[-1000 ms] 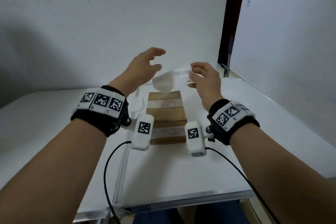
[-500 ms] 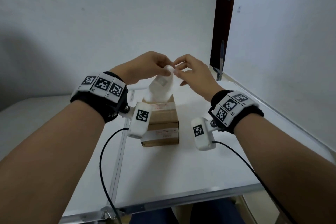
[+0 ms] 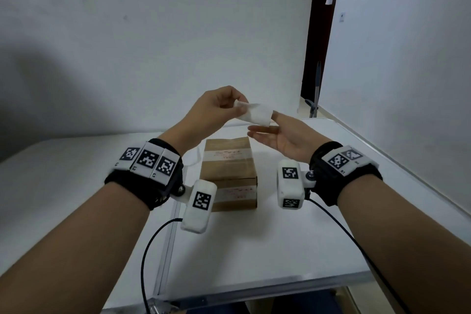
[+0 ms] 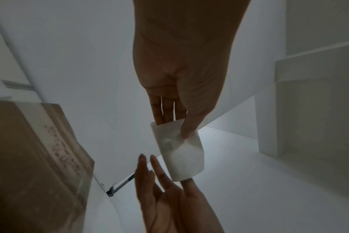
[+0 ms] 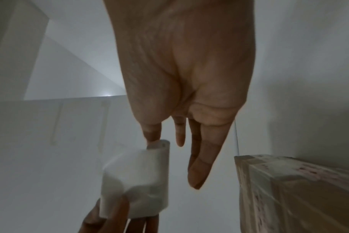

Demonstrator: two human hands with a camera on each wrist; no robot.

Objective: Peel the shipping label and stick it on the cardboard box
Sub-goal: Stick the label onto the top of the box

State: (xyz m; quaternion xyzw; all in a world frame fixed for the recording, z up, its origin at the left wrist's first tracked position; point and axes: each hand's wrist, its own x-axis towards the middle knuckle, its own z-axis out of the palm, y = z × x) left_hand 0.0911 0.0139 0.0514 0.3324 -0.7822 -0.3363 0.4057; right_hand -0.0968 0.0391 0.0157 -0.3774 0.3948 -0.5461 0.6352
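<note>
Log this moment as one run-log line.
left hand pinches curled white paper shipping label | right hand open, thumb at label's end | brown cardboard box on table, unlabelled

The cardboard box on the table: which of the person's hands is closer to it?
Right, narrowly. The right hand, palm up, hovers just above the cardboard box's far right corner. The left hand pinches the label higher, above its far edge.

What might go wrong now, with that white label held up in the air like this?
The label is curled, pinched at one end by the left hand, so it might stick to itself. Its other end touches the open right hand, so it may cling to a finger. It hangs above the box, so it could land crooked.
</note>
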